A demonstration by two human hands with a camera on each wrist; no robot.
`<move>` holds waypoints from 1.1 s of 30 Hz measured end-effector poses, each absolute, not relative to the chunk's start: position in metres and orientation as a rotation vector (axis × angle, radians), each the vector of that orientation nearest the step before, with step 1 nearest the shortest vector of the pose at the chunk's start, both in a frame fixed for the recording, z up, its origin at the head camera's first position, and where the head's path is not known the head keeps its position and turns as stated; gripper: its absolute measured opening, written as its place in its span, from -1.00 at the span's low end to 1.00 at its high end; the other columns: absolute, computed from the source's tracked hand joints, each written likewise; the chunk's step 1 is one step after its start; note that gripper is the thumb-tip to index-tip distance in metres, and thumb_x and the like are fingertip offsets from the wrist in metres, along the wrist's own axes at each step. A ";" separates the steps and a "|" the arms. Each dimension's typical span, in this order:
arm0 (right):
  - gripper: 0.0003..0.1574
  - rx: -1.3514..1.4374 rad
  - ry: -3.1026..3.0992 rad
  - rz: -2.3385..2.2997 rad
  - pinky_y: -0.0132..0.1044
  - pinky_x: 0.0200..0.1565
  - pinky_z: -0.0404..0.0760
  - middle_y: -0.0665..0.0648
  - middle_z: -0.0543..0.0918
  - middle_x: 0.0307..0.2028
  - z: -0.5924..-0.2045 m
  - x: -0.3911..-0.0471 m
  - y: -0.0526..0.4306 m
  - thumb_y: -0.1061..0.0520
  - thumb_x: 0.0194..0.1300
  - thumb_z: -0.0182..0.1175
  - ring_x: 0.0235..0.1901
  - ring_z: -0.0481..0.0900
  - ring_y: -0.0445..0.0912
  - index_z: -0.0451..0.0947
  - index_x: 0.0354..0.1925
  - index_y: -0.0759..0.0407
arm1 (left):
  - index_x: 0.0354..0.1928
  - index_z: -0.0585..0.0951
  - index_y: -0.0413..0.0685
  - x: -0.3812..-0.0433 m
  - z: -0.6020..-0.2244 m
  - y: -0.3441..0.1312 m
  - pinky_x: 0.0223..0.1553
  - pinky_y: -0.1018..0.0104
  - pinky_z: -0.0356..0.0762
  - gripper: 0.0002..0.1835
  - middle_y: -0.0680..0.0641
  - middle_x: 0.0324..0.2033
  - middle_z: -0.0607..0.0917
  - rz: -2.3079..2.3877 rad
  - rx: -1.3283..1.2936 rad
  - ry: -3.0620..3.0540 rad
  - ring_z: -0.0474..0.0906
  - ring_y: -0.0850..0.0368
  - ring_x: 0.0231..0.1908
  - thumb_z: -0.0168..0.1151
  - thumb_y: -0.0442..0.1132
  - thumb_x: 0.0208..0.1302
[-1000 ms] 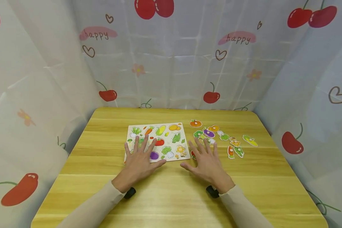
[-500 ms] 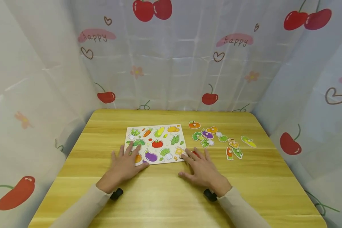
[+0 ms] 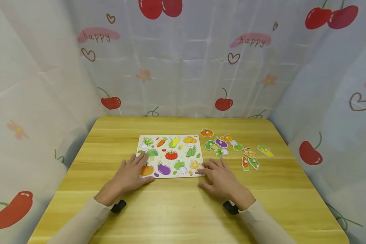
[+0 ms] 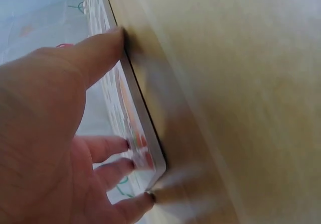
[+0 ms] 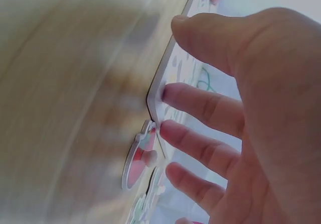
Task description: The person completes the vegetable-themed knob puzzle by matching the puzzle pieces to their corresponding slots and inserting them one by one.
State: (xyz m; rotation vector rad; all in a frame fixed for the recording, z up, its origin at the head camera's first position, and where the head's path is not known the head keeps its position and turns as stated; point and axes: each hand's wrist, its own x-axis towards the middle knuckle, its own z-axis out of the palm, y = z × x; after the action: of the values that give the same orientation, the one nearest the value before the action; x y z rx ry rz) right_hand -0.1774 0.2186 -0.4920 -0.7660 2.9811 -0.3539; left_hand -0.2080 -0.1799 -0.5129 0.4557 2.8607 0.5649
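Observation:
A vegetable puzzle board (image 3: 161,149) lies flat on the table, printed with a tomato, eggplant, corn and other vegetables. My left hand (image 3: 129,176) rests at its near left corner; in the left wrist view the thumb (image 4: 108,45) touches the near edge and the fingers (image 4: 113,148) spread over the corner. My right hand (image 3: 224,181) is at the near right corner, its fingertips on or right by the board. Beside that corner a knobbed tomato piece (image 5: 138,163) lies partly under the right hand in the head view. Neither hand holds anything.
Right of the board lie several knobbed pieces: a pumpkin (image 3: 207,133), an eggplant (image 3: 221,142), a broccoli (image 3: 209,145), a carrot (image 3: 245,163) and a corn (image 3: 265,150). Some overlap. A cherry-printed curtain (image 3: 183,78) surrounds the wooden table (image 3: 177,210) at the back and sides.
Both hands came down from above the board to its near corners, the left moving outward. The board has shifted slightly right and straightened. The loose pieces stay put.

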 end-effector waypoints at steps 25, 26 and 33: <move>-0.47 -0.840 3.032 -0.477 0.28 0.42 0.77 0.17 0.85 0.33 -0.486 -0.195 0.269 -0.01 0.46 0.66 0.36 0.80 0.22 0.85 0.31 0.06 | 0.84 0.38 0.07 -0.211 -0.506 -0.185 0.70 -0.78 0.08 0.09 -0.30 0.86 0.24 0.534 0.593 2.869 0.12 -0.66 0.79 0.56 0.38 0.46; -0.49 -0.812 3.044 -0.507 0.29 0.41 0.78 0.18 0.86 0.31 -0.485 -0.199 0.272 0.01 0.47 0.65 0.34 0.81 0.23 0.86 0.31 0.08 | 0.83 0.39 0.07 -0.211 -0.506 -0.185 0.70 -0.77 0.09 0.08 -0.30 0.86 0.24 0.532 0.594 2.870 0.12 -0.66 0.79 0.56 0.38 0.46; -0.56 -0.554 3.128 -0.623 0.32 0.26 0.86 0.35 0.85 0.15 -0.486 -0.242 0.298 0.21 0.58 0.53 0.15 0.85 0.33 0.80 0.32 0.32 | 0.81 0.41 0.03 -0.210 -0.504 -0.184 0.67 -0.79 0.15 0.08 -0.33 0.83 0.30 0.530 0.616 2.866 0.18 -0.70 0.75 0.59 0.37 0.44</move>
State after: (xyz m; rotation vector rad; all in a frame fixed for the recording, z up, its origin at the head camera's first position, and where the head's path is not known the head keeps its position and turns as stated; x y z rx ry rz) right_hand -0.2424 0.2978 -0.4857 -0.5545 3.1284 -0.6227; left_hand -0.2097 -0.1838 -0.5040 0.6161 2.8663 0.5304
